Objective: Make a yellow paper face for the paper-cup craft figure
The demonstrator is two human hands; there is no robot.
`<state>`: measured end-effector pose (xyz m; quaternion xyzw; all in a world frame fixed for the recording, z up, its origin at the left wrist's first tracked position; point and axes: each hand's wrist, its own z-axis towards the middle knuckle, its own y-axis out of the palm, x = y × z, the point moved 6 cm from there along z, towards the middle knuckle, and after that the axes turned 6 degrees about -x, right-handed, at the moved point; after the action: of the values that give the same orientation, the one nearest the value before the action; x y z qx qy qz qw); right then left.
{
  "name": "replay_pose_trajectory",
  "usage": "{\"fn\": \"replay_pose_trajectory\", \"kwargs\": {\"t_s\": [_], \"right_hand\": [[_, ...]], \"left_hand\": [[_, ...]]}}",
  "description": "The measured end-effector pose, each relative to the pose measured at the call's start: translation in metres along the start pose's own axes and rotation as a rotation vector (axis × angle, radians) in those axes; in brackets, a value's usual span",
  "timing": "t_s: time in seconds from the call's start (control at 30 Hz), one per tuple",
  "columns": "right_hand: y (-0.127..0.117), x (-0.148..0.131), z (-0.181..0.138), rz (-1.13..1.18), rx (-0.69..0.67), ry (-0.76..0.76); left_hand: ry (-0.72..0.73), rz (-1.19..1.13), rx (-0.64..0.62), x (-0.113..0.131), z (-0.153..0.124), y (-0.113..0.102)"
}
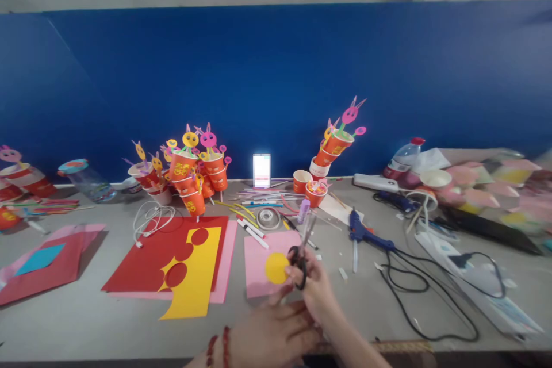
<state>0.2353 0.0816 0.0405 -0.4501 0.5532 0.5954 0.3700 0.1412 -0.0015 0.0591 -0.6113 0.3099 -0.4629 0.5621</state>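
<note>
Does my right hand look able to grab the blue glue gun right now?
Probably not: the right hand holds the scissors, though only small white scraps seem to lie between it and the blue glue gun.

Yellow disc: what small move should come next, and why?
I'd probably have the right hand lay the scissors on the table, to the right of the pink sheet. The yellow disc looks round already, and the blades point away from it, so its fingers seem better freed for handling the disc.
</note>
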Motion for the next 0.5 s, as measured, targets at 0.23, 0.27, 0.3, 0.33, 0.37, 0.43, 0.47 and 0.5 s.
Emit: {"fn": "replay_pose_trajectory", "kwargs": {"t_s": [0.23, 0.27, 0.3, 0.33, 0.37, 0.43, 0.47, 0.5], "right_hand": [[-0.087, -0.017, -0.005, -0.134, 0.292, -0.122], [-0.087, -0.011, -0.008, -0.121, 0.272, -0.102], [-0.086, -0.006, -0.01, -0.107, 0.247, -0.08], [-0.084, 0.0, -0.013, -0.096, 0.221, -0.057], [-0.081, 0.005, -0.015, -0.093, 0.198, -0.037], [-0.077, 0.012, -0.019, -0.101, 0.181, -0.02], [-0.075, 0.014, -0.02, -0.105, 0.179, -0.025], [-0.073, 0.015, -0.022, -0.102, 0.174, -0.031]], "left_hand": [[-0.766, -0.005, 0.76, -0.087, -0.172, -0.052], [-0.954, -0.047, 0.826, -0.096, -0.2, -0.054], [-1.045, -0.081, 0.787, -0.098, -0.217, -0.054], [-1.083, -0.016, 0.77, -0.092, -0.226, -0.059], [-1.06, 0.029, 0.729, -0.082, -0.228, -0.062], [-0.869, -0.008, 0.613, -0.053, -0.21, -0.059], [-0.75, -0.127, 0.531, -0.038, -0.195, -0.049], [-0.637, -0.306, 0.401, -0.022, -0.178, -0.031]]}}
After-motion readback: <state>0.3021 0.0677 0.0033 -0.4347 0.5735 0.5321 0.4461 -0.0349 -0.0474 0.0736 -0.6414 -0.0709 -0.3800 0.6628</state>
